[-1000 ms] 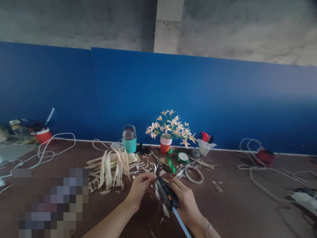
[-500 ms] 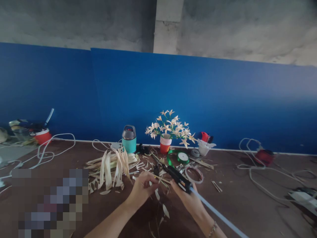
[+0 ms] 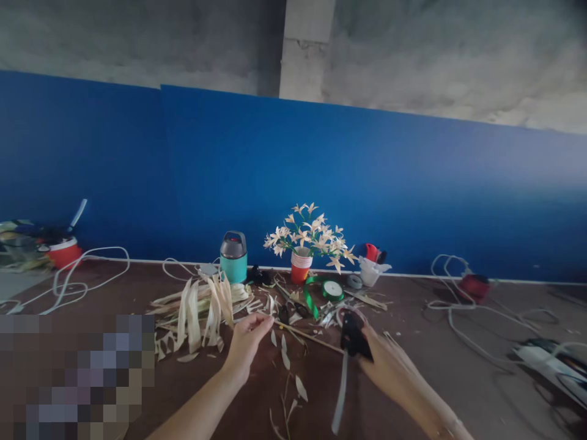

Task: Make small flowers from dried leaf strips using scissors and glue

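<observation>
My right hand [image 3: 389,366] grips a black glue gun [image 3: 352,335] held low over the brown floor, with a pale glue stick trailing back from it; the hand is smeared by motion. My left hand [image 3: 245,342] pinches the end of a thin wooden stick [image 3: 307,335] that lies slanted toward the glue gun. Small cut leaf petals [image 3: 284,359] lie scattered between my hands. A pile of dried pale leaf strips [image 3: 202,302] is just left of my left hand.
A red striped cup of pale handmade flowers [image 3: 305,241] stands by the blue wall, beside a teal container [image 3: 233,256] and a green ribbon roll [image 3: 332,289]. White cables [image 3: 458,318] loop at right and left. A red tub [image 3: 63,252] sits far left.
My right hand swung the glue gun away from the stick, out to the right and down. My left hand loosened and still holds the stick's end. The camera shifted slightly.
</observation>
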A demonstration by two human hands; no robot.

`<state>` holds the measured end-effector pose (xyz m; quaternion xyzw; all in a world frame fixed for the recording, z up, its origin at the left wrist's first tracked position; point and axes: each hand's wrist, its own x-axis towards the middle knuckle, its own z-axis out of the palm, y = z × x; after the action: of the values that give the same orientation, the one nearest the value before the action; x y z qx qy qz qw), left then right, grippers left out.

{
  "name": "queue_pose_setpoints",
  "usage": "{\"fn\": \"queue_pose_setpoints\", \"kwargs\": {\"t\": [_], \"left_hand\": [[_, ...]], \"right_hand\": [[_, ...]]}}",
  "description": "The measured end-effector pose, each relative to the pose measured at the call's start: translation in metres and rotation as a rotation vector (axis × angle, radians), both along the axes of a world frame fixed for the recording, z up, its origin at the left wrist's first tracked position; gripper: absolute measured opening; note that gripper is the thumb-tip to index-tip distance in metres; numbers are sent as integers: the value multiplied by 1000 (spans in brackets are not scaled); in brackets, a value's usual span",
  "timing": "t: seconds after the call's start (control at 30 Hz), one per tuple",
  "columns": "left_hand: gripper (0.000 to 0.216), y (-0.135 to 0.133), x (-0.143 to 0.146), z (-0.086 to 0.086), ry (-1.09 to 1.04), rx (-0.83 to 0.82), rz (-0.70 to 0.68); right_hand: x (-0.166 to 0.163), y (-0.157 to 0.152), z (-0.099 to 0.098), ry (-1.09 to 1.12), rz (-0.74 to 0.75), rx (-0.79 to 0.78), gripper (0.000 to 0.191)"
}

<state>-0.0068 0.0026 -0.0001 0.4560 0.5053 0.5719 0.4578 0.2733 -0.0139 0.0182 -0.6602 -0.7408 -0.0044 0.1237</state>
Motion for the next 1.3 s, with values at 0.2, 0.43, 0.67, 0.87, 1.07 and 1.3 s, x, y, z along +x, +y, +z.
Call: {"fn": "queue_pose_setpoints", "kwargs": {"t": [0.2, 0.43, 0.67, 0.87, 1.07, 1.3], "left_hand": [[24, -3, 2, 4, -27, -13, -2], [27, 0, 0, -3, -38, -28, -9], [28, 1, 1, -4, -37, -25, -23], [29, -1, 5, -4, -86, -54, -70], [29, -3, 9, -2, -139, -64, -105], [26, -2, 11, -4, 9, -29, -96]], "right_hand": [[11, 9, -9, -90, -78, 9, 36], [-66, -7, 23, 152, 310, -72, 23], [-95, -11, -5, 355, 420, -266, 27], [-105, 7, 14, 668, 386, -219, 15], [-128, 27, 14, 1048, 227, 85, 11], [-133, 23, -2, 1049, 223, 116, 11]]}}
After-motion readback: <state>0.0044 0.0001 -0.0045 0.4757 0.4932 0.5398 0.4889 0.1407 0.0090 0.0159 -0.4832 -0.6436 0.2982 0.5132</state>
